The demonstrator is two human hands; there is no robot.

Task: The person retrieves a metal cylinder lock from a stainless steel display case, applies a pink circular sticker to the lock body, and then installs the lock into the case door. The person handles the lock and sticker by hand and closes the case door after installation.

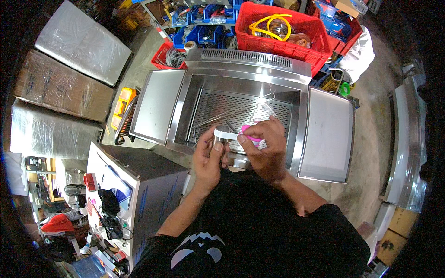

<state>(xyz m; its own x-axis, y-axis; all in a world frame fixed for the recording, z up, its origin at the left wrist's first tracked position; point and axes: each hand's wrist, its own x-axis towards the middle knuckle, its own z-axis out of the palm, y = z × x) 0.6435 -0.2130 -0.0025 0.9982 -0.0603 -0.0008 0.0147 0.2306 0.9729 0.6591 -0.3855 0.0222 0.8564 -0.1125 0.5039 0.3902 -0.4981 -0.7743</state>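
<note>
While the left hand (207, 160) grips a metal tube (218, 140), the right hand (270, 150) pinches a white strip (227, 135) running from its top, over the steel basin (222, 83).
Strip could crease or twist if pulled unevenly; the pink thing (245, 129) at the right hand could drop into the basin if that grip slackens.
</note>
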